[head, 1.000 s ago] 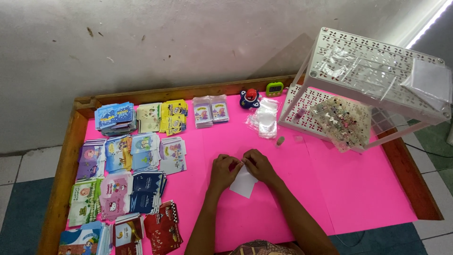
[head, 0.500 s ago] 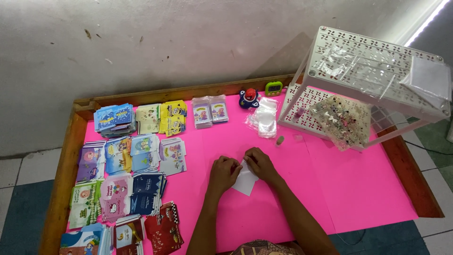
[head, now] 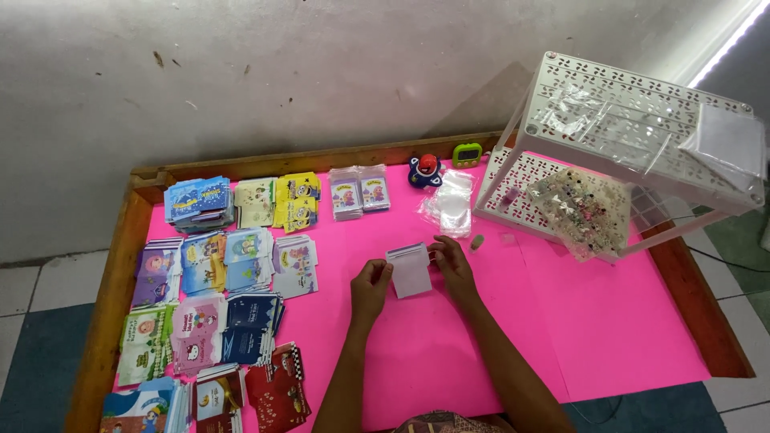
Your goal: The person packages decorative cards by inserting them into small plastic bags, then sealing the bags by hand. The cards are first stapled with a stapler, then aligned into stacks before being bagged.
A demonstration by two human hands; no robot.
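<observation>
Bright pink wood-rimmed tabletop (head: 609, 337) against grey wall, colourful printed card packets (head: 216, 265) in rows at left — both hands' fingers (head: 437, 255) gripping small white paper packet (head: 410, 269).

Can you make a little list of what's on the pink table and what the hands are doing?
left hand: holds the white card's left edge
right hand: pinches its top right corner
white card: between both hands
pink table: wooden rim
card packs: colourful stacks, left side
white rack: back right, two shelves
clear bags: near rack

Card stacks (head: 216, 273) lie left on the table (head: 609, 321), rack (head: 634, 152) right.
</observation>
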